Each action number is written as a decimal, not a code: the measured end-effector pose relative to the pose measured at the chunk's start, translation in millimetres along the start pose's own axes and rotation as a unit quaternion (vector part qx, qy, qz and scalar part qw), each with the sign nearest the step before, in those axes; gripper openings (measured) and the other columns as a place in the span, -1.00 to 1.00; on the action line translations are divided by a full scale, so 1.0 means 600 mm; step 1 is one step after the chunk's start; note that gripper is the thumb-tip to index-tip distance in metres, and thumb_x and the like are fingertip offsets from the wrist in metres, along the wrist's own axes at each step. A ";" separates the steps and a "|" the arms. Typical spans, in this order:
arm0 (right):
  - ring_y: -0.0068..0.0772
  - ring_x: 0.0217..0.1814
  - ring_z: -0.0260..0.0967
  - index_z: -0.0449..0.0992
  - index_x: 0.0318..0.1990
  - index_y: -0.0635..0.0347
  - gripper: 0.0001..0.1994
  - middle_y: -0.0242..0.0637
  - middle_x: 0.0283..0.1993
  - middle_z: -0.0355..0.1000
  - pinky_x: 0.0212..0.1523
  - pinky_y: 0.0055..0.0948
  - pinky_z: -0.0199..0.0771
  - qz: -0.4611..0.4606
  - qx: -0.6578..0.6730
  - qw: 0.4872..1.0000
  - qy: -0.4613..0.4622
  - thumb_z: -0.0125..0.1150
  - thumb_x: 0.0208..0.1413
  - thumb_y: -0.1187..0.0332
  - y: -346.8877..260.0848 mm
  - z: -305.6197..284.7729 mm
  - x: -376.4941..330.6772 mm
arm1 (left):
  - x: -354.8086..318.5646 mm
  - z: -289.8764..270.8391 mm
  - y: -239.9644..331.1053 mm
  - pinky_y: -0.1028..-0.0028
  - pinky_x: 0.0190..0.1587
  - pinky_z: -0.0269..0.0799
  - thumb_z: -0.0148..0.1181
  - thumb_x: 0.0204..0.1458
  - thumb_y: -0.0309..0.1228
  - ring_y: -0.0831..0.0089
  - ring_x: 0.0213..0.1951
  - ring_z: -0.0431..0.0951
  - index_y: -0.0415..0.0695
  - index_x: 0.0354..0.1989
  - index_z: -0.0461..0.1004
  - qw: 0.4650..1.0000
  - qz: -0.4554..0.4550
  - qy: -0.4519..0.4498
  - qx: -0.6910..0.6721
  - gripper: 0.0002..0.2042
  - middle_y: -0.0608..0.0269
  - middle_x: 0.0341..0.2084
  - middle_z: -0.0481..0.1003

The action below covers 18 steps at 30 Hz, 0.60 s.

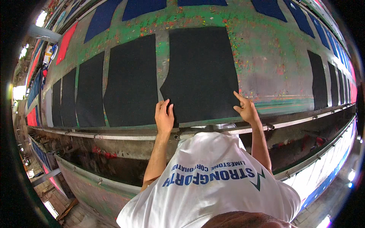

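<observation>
Black panel (201, 72): matte, evenly dark and flat; top edge nearly straight, right edge sloping outward toward the person, left edge running down to a pointed corner that juts out, then cutting back inward below it.
Panel position: on the near side of the table (277, 76), directly in front of the person's white shirt (213, 163), its lower edge close to the rail (300, 121); a narrow strip of table separates it from the next dark piece (131, 81) on the left.
Left hand (164, 117): at the panel's lower left edge, just below the pointed corner; fingers directed away from the body and slightly bent, thumb on the inner side.
Left grip: thumb and fingertips near each other; whether they pinch the panel cannot be told from this view.
Right hand (248, 110): at the panel's lower right edge; index finger extended forward and to the left, its tip by the edge, thumb pointing left beneath it, other fingers curled.
Right grip: index finger and thumb spread well apart.
Forearms (155, 159): bare, both reaching forward across the rail and converging slightly toward the panel.
Table surface: green and grey, speckled with red, orange and yellow.
Far side of table: navy pieces (144, 8) laid out in a row.
</observation>
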State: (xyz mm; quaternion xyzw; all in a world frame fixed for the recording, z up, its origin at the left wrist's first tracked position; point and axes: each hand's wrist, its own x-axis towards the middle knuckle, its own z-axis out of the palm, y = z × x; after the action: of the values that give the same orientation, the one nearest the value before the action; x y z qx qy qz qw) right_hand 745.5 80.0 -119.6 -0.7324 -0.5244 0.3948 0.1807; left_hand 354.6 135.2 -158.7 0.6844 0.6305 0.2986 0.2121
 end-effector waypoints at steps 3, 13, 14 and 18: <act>-0.28 0.02 0.37 0.37 0.52 -0.06 -0.19 0.02 0.53 0.32 0.02 -0.35 0.50 0.003 0.035 0.999 0.010 0.44 0.06 0.58 -0.003 -0.010 0.004 | 0.008 0.006 0.003 0.15 0.06 0.61 0.28 0.35 -0.35 -0.09 0.07 0.61 -0.19 0.18 0.59 1.000 -0.005 -0.016 0.011 -0.70 -0.10 0.10 0.53; 0.14 0.60 0.22 0.35 0.52 0.01 -0.24 0.14 0.47 0.37 0.47 -0.09 0.39 -0.005 0.043 0.999 0.006 0.36 0.11 0.57 0.005 0.000 0.003 | -0.001 -0.001 0.001 0.11 0.03 0.67 0.29 0.36 -0.25 -0.08 0.13 0.63 -0.12 0.24 0.56 0.997 -0.028 -0.050 0.050 -0.64 -0.03 0.21 0.47; 0.16 0.59 0.23 0.35 0.52 0.01 -0.24 0.13 0.46 0.38 0.46 -0.09 0.41 -0.008 0.031 0.999 0.007 0.36 0.11 0.57 0.005 0.002 0.003 | -0.001 -0.001 0.001 0.11 0.01 0.68 0.32 0.34 -0.27 -0.08 0.12 0.63 -0.11 0.24 0.56 0.997 -0.023 -0.042 0.053 -0.64 -0.02 0.20 0.48; 0.15 0.58 0.26 0.39 0.49 0.03 -0.30 0.10 0.46 0.40 0.44 -0.07 0.43 -0.012 0.001 1.000 0.011 0.35 0.15 0.57 0.002 0.004 0.001 | 0.005 -0.005 0.007 0.15 -0.06 0.70 0.36 0.30 -0.33 -0.03 0.03 0.68 -0.11 0.20 0.58 0.996 -0.020 -0.043 0.070 -0.66 0.00 0.19 0.47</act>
State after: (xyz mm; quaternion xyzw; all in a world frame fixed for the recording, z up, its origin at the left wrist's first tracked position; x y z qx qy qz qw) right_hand 744.7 79.7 -122.4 -0.7300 -0.5309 0.3853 0.1919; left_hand 355.6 137.5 -153.5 0.6969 0.6536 0.2201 0.1964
